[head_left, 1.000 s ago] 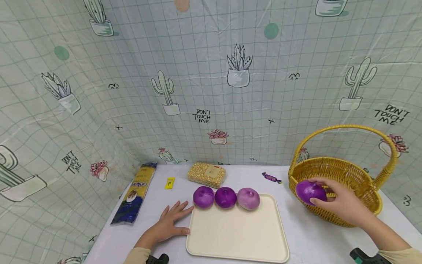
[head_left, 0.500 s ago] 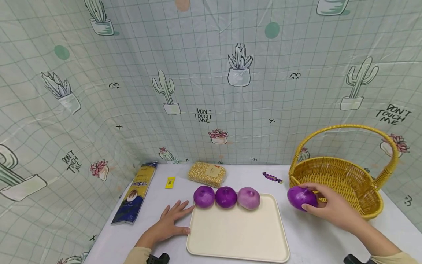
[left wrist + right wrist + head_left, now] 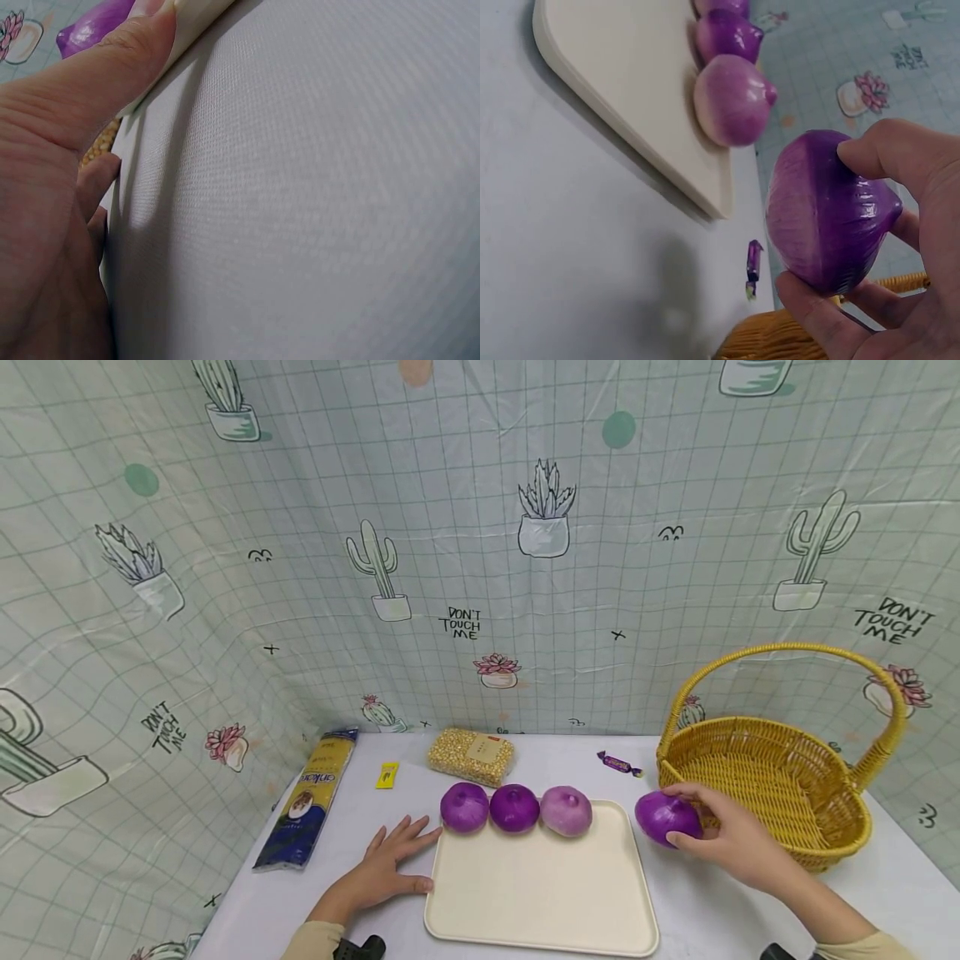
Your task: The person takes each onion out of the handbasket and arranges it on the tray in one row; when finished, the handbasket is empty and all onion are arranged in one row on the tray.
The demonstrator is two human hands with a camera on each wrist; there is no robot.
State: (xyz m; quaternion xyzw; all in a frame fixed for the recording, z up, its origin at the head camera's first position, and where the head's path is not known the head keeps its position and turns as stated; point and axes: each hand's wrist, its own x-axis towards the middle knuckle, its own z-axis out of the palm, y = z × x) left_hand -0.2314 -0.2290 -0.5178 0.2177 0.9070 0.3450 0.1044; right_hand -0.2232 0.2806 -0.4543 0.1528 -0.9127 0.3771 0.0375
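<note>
My right hand (image 3: 723,835) holds a purple onion (image 3: 666,818) between thumb and fingers, in the space between the tray and the yellow wicker basket (image 3: 765,777). Seen from the right wrist, the onion (image 3: 829,214) is above the table, its pointed tip toward the palm. Along the back edge of the cream tray (image 3: 540,893) sit three more onions: a purple one (image 3: 463,807), a darker one (image 3: 513,808) and a paler pink one (image 3: 566,812). My left hand (image 3: 382,868) rests with fingers spread at the tray's left edge; its thumb (image 3: 135,45) touches the rim.
Behind the tray lie a bag of corn kernels (image 3: 471,757), a small yellow packet (image 3: 386,775) and a purple wrapped candy (image 3: 619,764). A blue and gold package (image 3: 307,802) lies at the far left. The basket's tall arched handle (image 3: 783,649) rises at right.
My right hand has carried the onion leftward, from over the basket's front rim to the gap beside the tray. The left hand and the other onions stay in place.
</note>
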